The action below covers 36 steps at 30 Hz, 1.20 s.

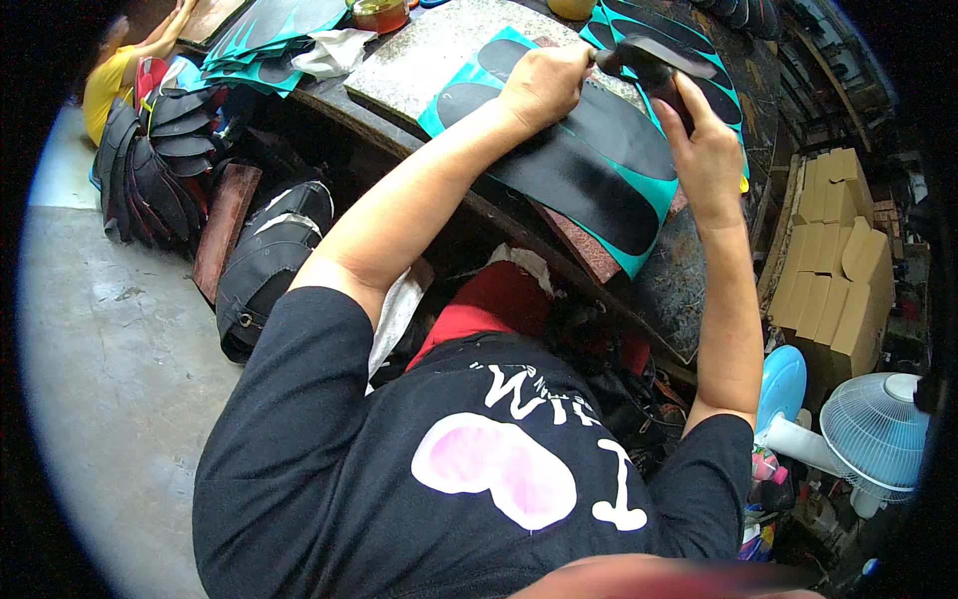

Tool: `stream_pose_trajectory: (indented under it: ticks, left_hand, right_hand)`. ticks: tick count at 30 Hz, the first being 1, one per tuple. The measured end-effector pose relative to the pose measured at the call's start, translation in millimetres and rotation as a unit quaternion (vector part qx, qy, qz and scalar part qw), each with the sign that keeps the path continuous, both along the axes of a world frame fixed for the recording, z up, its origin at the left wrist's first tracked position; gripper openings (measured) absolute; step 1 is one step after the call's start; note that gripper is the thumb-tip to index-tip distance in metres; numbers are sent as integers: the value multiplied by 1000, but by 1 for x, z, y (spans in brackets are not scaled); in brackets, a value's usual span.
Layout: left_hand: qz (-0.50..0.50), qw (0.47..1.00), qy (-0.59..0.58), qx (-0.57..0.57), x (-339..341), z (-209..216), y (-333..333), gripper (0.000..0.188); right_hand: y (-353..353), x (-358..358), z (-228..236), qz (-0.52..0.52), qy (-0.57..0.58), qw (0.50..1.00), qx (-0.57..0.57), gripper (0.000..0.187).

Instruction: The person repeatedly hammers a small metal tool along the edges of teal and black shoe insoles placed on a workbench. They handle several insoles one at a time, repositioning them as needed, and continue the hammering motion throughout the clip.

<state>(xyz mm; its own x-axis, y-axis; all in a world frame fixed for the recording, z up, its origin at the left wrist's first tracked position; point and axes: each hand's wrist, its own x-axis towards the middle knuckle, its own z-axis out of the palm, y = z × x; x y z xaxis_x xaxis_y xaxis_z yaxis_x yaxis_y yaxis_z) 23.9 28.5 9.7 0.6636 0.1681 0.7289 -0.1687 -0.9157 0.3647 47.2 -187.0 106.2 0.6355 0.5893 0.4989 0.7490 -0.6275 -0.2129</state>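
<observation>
My right hand (707, 160) is wrapped round the handle of a hammer (654, 68), raised over the far side of the work. Close to the hammer's head, my left hand (544, 88) is closed in a fist above a teal sheet (654, 192). What the fist holds is mostly hidden; a dark end shows beside the hammer. Black sole-shaped pieces (609, 200) lie on the sheet. Under it are a pale stone slab (399, 75) and a reddish board (584, 245).
Teal sheets with dark sole shapes (269, 40) are stacked at far left, beside a white cloth (334, 52) and a jar (379, 14). Bundled black soles (155, 170) stand left. Cardboard boxes (833, 270) and a fan (873, 434) are right. A person in yellow (105, 85) is far left.
</observation>
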Motion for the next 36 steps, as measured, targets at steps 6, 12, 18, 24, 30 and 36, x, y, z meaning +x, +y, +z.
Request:
stream_pose_trajectory:
  ticks: [6, 12, 18, 24, 30, 36]
  left_hand:
    - [-66, 920, 59, -382, 1, -6, 11, 18]
    - [-45, 988, 60, -136, -1, 0, 7, 18]
    - [-38, 999, 6, -18, 0, -4, -12, 14]
    - [-88, 925, 62, -364, 8, -7, 3, 15]
    - [-84, 990, -4, -111, 7, -5, -11, 19]
    - [12, 958, -109, -265, 5, -2, 3, 14]
  right_hand:
    - [-30, 20, -10, 35, -26, 993, 107, 41]
    - [-23, 3, 29, 136, -27, 954, 264, 35]
    - [-9, 5, -11, 11, 41, 996, 79, 39]
    - [-28, 14, 11, 56, 40, 981, 179, 39]
    - [-7, 1, 10, 118, -60, 971, 201, 35]
    - [-21, 11, -19, 8, 42, 996, 77, 41]
